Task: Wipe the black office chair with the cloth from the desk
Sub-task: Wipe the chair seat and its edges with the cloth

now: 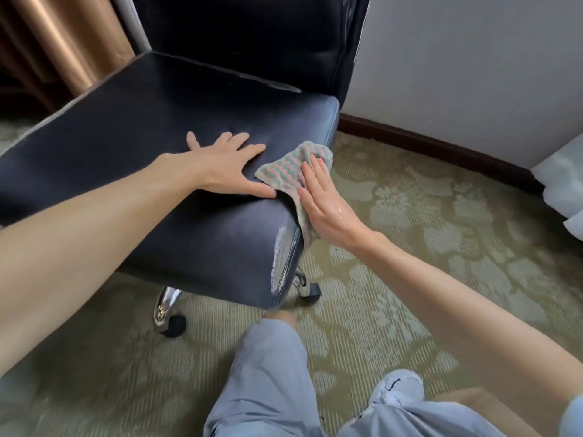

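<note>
— Black, smooth upholstery: we are looking at the office chair [132, 127], its seat corner scuffed pale at six o'clock. How is the cloth [284, 171] looking?

— Pink-and-green waffle weave, draping over the seat's three o'clock edge. We are standing on patterned carpet [410, 216], and a chrome leg [165, 305] is showing below.

— And our hands?

— We are pressing our right hand [328, 206] flat on the cloth, gripping nothing. Our left hand [227, 168] is lying spread on the seat at the cloth's nine o'clock, its thumb touching it.
</note>
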{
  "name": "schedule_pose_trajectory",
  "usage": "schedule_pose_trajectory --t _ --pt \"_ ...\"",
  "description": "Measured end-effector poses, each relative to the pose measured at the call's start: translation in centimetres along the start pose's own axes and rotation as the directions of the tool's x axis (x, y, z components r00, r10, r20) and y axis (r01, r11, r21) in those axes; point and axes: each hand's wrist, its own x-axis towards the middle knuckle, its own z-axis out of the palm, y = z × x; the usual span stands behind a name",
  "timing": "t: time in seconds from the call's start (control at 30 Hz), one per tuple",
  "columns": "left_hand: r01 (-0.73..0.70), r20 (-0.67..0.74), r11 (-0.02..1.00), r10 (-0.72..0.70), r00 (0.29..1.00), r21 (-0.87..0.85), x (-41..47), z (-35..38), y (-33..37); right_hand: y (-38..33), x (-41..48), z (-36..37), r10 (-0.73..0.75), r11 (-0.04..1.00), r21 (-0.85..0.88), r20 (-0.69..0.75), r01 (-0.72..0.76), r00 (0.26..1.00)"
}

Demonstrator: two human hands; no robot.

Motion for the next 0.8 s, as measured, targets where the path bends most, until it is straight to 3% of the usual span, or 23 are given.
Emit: schedule_pose_trajectory --t 0.3,0.47,0.63,0.8 --pt "-0.014 0.217 0.988 0.048 0.975 -0.157 -2.3 -1.6 -0.8 -1.7 -2.1 2.2 -0.095 0.987 -0.127 0.015 0.096 0.995" --pt "-0.056 0.116 0.987 0.075 0.990 -0.153 -2.2 -0.4 -1.3 -2.5 -0.7 1.8 0.017 0.999 -0.043 -0.037 -0.018 0.999" --pt "-0.053 0.055 0.989 0.061 0.997 -0.142 -1.3 0.7 -1.7 -2.9 -3.9 3.5 -0.089 0.996 -0.030 -0.034 0.088 0.995" --pt "-0.021 0.024 0.986 0.026 0.999 -0.166 -0.7 0.9 -0.7 -2.4 -2.4 1.6 -0.039 0.999 -0.004 -0.011 0.039 0.999"
